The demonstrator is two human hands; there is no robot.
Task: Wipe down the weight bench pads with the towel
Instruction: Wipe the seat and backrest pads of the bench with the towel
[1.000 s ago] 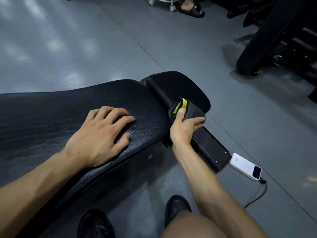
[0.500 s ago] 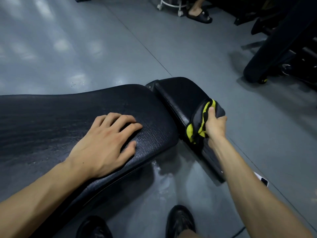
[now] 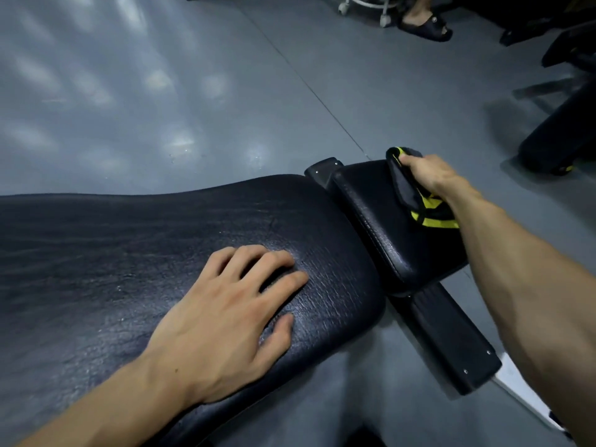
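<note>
The left hand point(image 3: 225, 321) is laid flat, fingers spread, on the long back pad point(image 3: 129, 240). The black-and-yellow towel point(image 3: 416, 195) is gripped by the right hand point(image 3: 432, 177) against the seat pad point(image 3: 387, 227). A white phone point(image 3: 522, 395) is partly hidden by the forearm.

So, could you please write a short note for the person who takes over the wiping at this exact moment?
Left hand: open, flat on the large pad, holds nothing.
Right hand: shut on the towel, pressing it on the far part of the small pad.
Done: cannot tell for certain; the large pad shows a slight sheen.
Left: finish the near part of the small pad, then check the large pad.
Mind the white device on the floor by the bench foot.
</note>
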